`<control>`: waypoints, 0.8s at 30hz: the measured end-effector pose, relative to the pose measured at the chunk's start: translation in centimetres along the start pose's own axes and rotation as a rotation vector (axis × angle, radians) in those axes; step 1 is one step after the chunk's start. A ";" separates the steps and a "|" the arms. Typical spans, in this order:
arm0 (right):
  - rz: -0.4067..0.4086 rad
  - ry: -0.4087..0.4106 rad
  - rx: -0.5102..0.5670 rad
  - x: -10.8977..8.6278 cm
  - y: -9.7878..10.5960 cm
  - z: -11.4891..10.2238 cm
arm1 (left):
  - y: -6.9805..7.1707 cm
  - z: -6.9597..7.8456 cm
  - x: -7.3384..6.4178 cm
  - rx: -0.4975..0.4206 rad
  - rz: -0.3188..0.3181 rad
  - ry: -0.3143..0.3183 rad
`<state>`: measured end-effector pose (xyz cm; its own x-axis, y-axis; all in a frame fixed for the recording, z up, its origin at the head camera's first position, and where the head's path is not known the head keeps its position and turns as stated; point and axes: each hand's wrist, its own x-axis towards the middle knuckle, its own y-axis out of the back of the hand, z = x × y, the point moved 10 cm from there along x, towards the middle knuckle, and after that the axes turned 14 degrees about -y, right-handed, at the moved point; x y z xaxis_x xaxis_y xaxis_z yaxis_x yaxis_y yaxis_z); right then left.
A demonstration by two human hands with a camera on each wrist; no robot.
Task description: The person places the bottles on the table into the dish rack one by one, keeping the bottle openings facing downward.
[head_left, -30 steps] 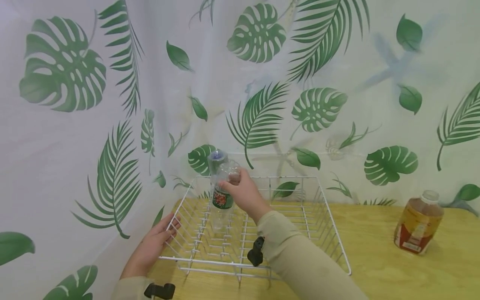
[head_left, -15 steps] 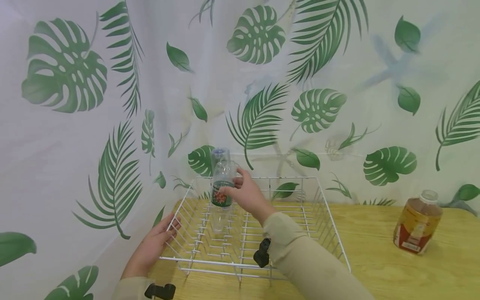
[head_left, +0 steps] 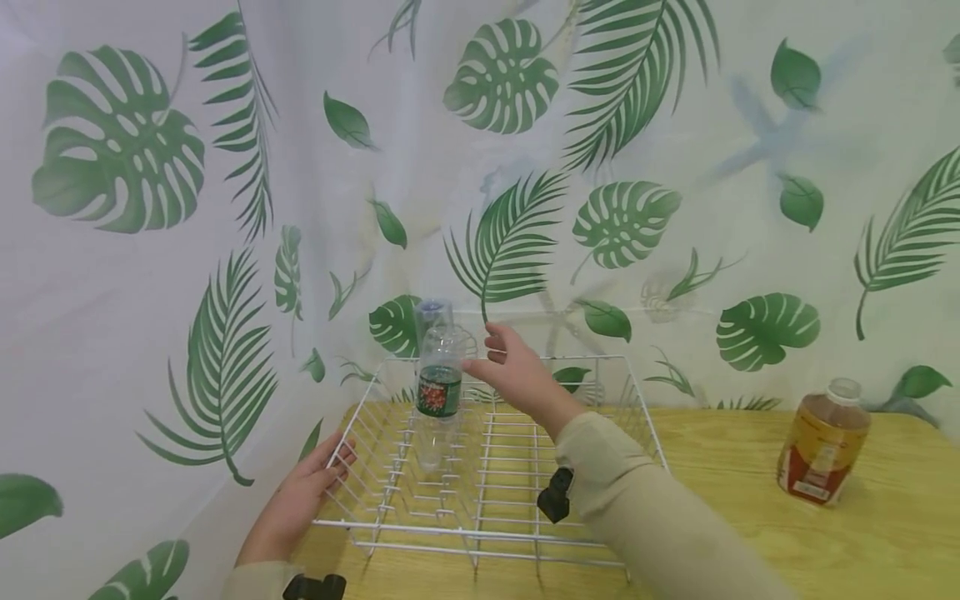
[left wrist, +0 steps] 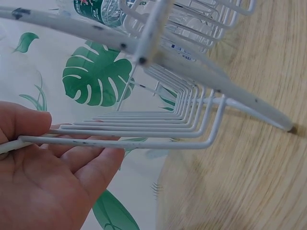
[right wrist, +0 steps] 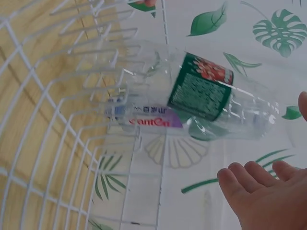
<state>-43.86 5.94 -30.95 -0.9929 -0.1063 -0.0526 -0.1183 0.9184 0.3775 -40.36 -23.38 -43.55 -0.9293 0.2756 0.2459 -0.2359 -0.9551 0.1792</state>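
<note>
A white wire dish rack (head_left: 435,531) stands on the table. My left hand (head_left: 300,496) holds its left side; in the left wrist view the thumb lies over a side wire (left wrist: 96,142) and the fingers pass beneath. A clear plastic bottle with a green label (head_left: 438,392) stands in the rack's left part, its narrow end down among the prongs. Behind it is a second clear bottle (head_left: 432,315) with a bluish end up, partly hidden. My right hand (head_left: 521,377) is just right of the labelled bottle, fingers extended, holding nothing; the right wrist view shows a gap between them.
On the wooden table (head_left: 720,533), right of the rack, stands an uncapped bottle (head_left: 823,442) with a yellow and red label. A white leaf-print curtain (head_left: 675,125) hangs close behind and along the left side.
My right hand has let go of the green-labelled bottle and drawn back to the right. That bottle stays in the rack, leaning less. My left hand keeps its hold on the rack.
</note>
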 end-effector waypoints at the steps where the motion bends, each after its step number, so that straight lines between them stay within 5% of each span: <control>1: -0.001 0.009 -0.015 -0.2 0.4 -0.1 | 0.0 -0.1 0.0 0.003 0.003 0.006; 13: 0.011 0.156 -0.173 -4.6 7.0 -0.9 | 0.1 0.1 -0.1 0.004 0.019 0.034; 24: 0.194 0.152 -0.223 -9.1 16.0 4.0 | -0.1 0.1 -0.3 -0.011 0.017 0.042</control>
<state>-36.66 23.16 -28.16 -0.9850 -0.0091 0.1725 0.0907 0.8229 0.5609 -40.07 -23.37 -43.56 -0.9441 0.2547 0.2090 -0.2229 -0.9609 0.1644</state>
